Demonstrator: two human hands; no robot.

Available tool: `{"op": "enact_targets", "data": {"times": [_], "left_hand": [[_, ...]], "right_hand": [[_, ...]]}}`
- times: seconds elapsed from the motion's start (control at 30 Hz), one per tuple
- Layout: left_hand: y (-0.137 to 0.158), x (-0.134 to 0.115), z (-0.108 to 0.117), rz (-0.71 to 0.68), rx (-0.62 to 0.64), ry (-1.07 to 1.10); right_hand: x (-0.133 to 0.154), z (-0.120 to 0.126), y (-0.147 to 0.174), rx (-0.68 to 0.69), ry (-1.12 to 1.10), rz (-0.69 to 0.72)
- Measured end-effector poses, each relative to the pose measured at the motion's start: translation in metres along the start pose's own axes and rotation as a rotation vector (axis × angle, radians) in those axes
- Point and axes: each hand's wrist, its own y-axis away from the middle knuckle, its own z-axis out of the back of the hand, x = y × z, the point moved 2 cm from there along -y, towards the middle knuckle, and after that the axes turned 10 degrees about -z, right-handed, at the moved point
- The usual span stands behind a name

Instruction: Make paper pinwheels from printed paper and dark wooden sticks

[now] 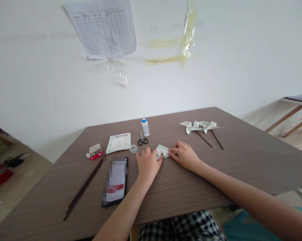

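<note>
A small piece of folded printed paper point(163, 150) lies on the table between my two hands. My left hand point(148, 164) holds its left edge, thumb near the lower corner and fingers curled down. On the other side, my right hand point(186, 155) has the paper's right edge between thumb and fingers. Just beyond the paper are black-handled scissors point(142, 141) and a white bottle with a blue cap point(145, 128). Close to my left fingertips stands a small clear plastic cup or lid point(133, 149).
A phone point(115, 180) lies left of my left forearm. Farther left are dark thin sticks point(84, 187), an open red-and-white box of small metal pieces point(95, 153) and a stack of printed paper point(118, 143). Two paper pinwheels point(199, 126) on sticks rest at the back right.
</note>
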Motion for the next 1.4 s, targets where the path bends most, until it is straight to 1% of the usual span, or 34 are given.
{"op": "enact_targets", "data": {"times": [0.17, 0.7, 0.93, 1.1, 1.27, 1.4], "left_hand": [[-0.002, 0.002, 0.002, 0.010, 0.012, 0.022], [-0.008, 0.007, 0.004, 0.007, 0.046, 0.079], [-0.009, 0.014, 0.003, 0.021, 0.065, 0.084], [-0.003, 0.022, 0.006, 0.044, 0.102, 0.096], [0.004, 0.026, 0.009, 0.015, 0.080, 0.114], [0.007, 0.031, 0.008, 0.004, 0.095, 0.128]], "right_hand": [[0.005, 0.002, -0.003, 0.016, 0.015, -0.062], [0.015, 0.003, -0.003, 0.078, -0.097, -0.210], [0.006, 0.001, -0.006, 0.091, -0.168, -0.229], [-0.002, -0.004, -0.008, 0.078, -0.200, -0.215], [-0.004, -0.003, -0.009, 0.115, -0.212, -0.218], [-0.002, -0.002, -0.009, 0.126, -0.211, -0.212]]}}
